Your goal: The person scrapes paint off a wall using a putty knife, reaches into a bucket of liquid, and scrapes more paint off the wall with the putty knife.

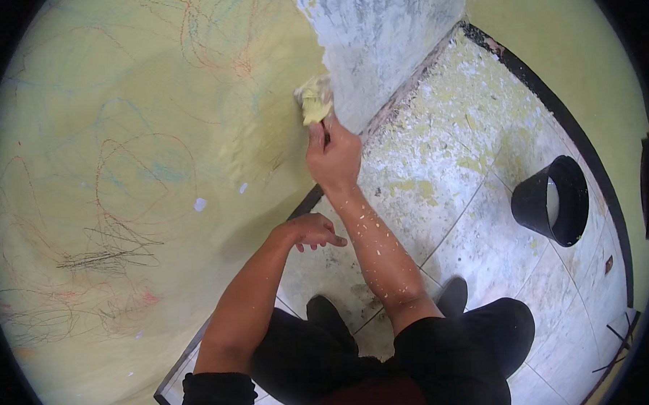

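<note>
My right hand [334, 156] grips a scraper [315, 101] by its handle, which is mostly hidden in the fist. Soft yellow-green paint scrapings cover the tool's blade, held against the wall at the edge of the paint. Left of it spreads the yellow-green painted wall [190, 110], marked with crayon scribbles; to the right is a stripped, whitish wall section [388, 42]. Lower down, my left hand [316, 231] hangs near the wall's foot, fingers partly curled and nothing seen in it. Small paint flakes stick to my right forearm.
A black plastic bucket [525, 204] with whitish contents stands on the tiled floor [467, 239] at the right. Paint flakes [435, 127] litter the floor by the corner. Black skirting [565, 110] runs along the right wall. My shoes are on the tiles below my hands.
</note>
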A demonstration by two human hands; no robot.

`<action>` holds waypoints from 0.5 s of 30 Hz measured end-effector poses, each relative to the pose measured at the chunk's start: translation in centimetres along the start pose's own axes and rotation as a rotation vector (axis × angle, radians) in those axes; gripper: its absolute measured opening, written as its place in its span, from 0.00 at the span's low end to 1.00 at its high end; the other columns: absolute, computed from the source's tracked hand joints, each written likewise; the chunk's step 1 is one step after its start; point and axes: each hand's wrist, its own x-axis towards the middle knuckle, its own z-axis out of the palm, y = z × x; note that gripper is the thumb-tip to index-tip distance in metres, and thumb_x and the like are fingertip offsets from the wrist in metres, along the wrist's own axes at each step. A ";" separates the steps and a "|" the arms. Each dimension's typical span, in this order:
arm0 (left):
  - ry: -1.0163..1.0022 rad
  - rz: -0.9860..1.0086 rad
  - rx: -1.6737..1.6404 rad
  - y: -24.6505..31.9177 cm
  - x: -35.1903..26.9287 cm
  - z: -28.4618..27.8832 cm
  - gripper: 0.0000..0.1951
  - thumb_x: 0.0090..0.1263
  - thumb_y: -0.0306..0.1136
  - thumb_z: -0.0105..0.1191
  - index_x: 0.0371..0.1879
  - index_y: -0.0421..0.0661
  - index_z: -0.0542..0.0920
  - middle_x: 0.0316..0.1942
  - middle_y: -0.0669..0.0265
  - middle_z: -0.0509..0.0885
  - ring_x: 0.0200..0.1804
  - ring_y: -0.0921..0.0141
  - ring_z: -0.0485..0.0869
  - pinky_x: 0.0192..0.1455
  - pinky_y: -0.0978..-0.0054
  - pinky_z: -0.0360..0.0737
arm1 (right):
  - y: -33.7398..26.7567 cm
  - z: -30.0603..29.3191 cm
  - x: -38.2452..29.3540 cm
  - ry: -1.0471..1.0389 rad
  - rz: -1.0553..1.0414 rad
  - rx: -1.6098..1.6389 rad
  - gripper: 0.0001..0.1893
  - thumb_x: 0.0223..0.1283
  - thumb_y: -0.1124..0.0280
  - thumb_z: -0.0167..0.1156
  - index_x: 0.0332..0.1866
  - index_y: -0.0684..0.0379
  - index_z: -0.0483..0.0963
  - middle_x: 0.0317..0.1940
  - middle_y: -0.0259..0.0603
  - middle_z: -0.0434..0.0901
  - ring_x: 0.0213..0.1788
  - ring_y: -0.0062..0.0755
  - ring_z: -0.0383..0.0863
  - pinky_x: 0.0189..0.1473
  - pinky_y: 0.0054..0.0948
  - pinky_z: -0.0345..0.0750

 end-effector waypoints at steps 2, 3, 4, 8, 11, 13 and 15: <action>-0.040 -0.022 0.008 0.3 -1.1 0.8 0.35 0.56 0.66 0.65 0.49 0.44 0.83 0.46 0.62 0.83 0.44 0.66 0.84 0.42 0.61 0.85 | -3.0 -2.3 2.9 -0.072 0.114 -0.070 0.16 0.68 0.66 0.60 0.58 0.58 0.80 0.26 0.60 0.78 0.24 0.60 0.77 0.27 0.39 0.74; -0.049 -0.021 0.005 0.2 -1.2 0.8 0.35 0.56 0.66 0.65 0.49 0.44 0.83 0.46 0.62 0.83 0.44 0.66 0.84 0.42 0.61 0.85 | -3.1 -2.4 2.8 -0.076 0.120 -0.075 0.16 0.68 0.66 0.60 0.58 0.58 0.80 0.26 0.60 0.78 0.24 0.60 0.77 0.27 0.39 0.74; -0.045 -0.040 0.041 0.0 -1.3 0.7 0.36 0.56 0.67 0.65 0.48 0.44 0.83 0.44 0.62 0.83 0.44 0.66 0.84 0.42 0.61 0.85 | -3.3 -2.6 2.6 -0.053 0.149 -0.059 0.20 0.67 0.65 0.60 0.62 0.56 0.77 0.23 0.58 0.78 0.24 0.60 0.79 0.28 0.41 0.75; 0.019 -0.072 0.019 -1.1 -1.8 0.2 0.36 0.56 0.68 0.65 0.47 0.44 0.83 0.43 0.62 0.83 0.44 0.65 0.83 0.43 0.61 0.85 | -1.8 -0.9 -0.5 -0.076 0.164 -0.019 0.27 0.67 0.64 0.61 0.71 0.52 0.71 0.19 0.57 0.76 0.22 0.56 0.80 0.27 0.41 0.75; -0.001 -0.058 0.050 0.4 -1.9 1.1 0.35 0.57 0.67 0.65 0.48 0.44 0.83 0.43 0.63 0.84 0.44 0.66 0.83 0.43 0.61 0.85 | -2.3 -1.8 -0.5 -0.104 0.183 -0.029 0.27 0.67 0.66 0.62 0.71 0.52 0.72 0.19 0.57 0.76 0.20 0.54 0.79 0.27 0.40 0.75; -0.009 -0.055 0.097 0.1 -2.3 1.4 0.35 0.58 0.66 0.64 0.48 0.43 0.83 0.44 0.63 0.84 0.44 0.66 0.83 0.43 0.61 0.84 | -3.6 -2.0 -0.1 -0.072 0.210 0.006 0.26 0.67 0.67 0.61 0.71 0.53 0.72 0.20 0.57 0.76 0.20 0.54 0.78 0.27 0.39 0.75; 0.015 -0.010 0.025 -0.9 -2.1 1.3 0.34 0.59 0.65 0.64 0.48 0.43 0.83 0.45 0.62 0.85 0.44 0.66 0.83 0.43 0.61 0.84 | -1.2 -1.1 -2.7 -0.040 0.181 0.056 0.26 0.68 0.67 0.60 0.71 0.55 0.72 0.21 0.58 0.77 0.21 0.56 0.79 0.27 0.39 0.75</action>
